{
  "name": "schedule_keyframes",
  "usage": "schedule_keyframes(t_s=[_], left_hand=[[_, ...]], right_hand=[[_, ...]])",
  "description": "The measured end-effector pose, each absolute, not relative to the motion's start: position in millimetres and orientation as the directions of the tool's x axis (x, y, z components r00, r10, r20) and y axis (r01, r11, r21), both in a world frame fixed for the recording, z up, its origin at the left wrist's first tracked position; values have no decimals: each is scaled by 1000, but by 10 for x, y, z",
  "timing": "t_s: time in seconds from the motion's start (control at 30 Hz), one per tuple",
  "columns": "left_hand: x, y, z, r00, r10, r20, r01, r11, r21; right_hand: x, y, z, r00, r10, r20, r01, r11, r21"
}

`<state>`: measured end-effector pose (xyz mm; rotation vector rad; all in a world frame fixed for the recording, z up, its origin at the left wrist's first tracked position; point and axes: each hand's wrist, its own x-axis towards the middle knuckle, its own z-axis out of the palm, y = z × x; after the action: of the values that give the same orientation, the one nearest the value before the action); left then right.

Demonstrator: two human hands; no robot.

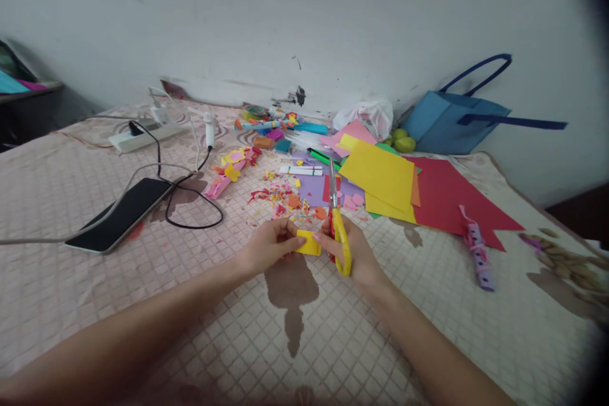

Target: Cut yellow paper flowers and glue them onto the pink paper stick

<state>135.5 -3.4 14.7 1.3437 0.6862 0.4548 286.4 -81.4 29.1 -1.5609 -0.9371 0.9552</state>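
Between my two hands is a small piece of yellow paper, held at both sides by thumb and fingers. My left hand pinches its left edge. With its thumb, my right hand presses the right edge, and it also carries a pair of scissors with yellow and red handles. The scissor blades point away from me and look closed. Just beyond my hands lie small coloured paper scraps and a purple sheet.
Yellow sheets and red paper lie to the right, near a purple paper roll and a blue bag. A decorated pink roll, a black tablet-like device, cables and a power strip are on the left.
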Motion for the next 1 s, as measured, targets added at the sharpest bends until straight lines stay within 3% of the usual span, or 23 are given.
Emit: schedule_keyframes(t_s=[0.13, 0.4, 0.47, 0.53, 0.6, 0.7, 0.8, 1.0], left_hand=[[1341, 30, 149, 695, 694, -186, 85, 178, 980], [1325, 101, 201, 631, 763, -138, 45, 142, 989], [1324, 57, 224, 627, 774, -85, -4, 113, 994], [1313, 0, 258, 614, 789, 13, -55, 26, 998], [1291, -54, 299, 602, 779, 176, -85, -157, 984], [1250, -102, 353, 650, 637, 416, -86, -482, 872], [1235, -111, 366, 716, 520, 466, -92, -591, 801], [1292, -123, 293, 670, 643, 372, -86, -430, 899]], right_hand=[[2959, -781, 211, 440, 897, -47, 139, -120, -983], [3261, -737, 153, 572, 798, 188, 395, -68, -916], [3213, -752, 180, 587, 799, 127, 284, -57, -957], [3103, -785, 222, 502, 864, -36, 77, -86, -993], [2974, -825, 260, 331, 935, -130, -116, -96, -989], [2844, -866, 267, 174, 980, -98, -271, -48, -961], [2828, -873, 219, 181, 981, -75, -291, -20, -957], [2828, -888, 238, 384, 922, -47, -84, -16, -996]])
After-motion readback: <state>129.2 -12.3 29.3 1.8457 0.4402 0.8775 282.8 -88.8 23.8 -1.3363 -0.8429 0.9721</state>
